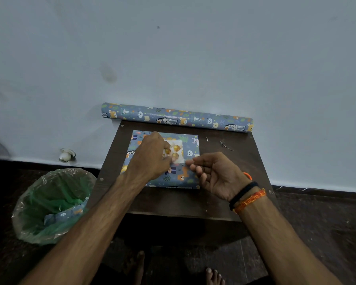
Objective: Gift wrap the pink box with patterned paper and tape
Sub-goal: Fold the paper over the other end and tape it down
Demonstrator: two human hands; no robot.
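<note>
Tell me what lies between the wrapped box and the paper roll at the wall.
In the head view, only a bare strip of dark table separates the wrapped box from the paper roll; nothing rests there.

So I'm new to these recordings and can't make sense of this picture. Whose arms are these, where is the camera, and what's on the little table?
No machine here: a person wears a camera on the head, looking down at their own arms. On the dark brown wooden table lies a flat box wrapped in blue animal-print paper. A white card with gold balloons sits on top. The left hand presses its fingertips on the card; the right hand, with orange and black wrist threads, hovers beside it with thumb and finger together, and whether it holds anything is unclear. Behind lies a roll of the same blue paper. On the floor to the left stands a green-lined bin with a paper scrap.
</note>
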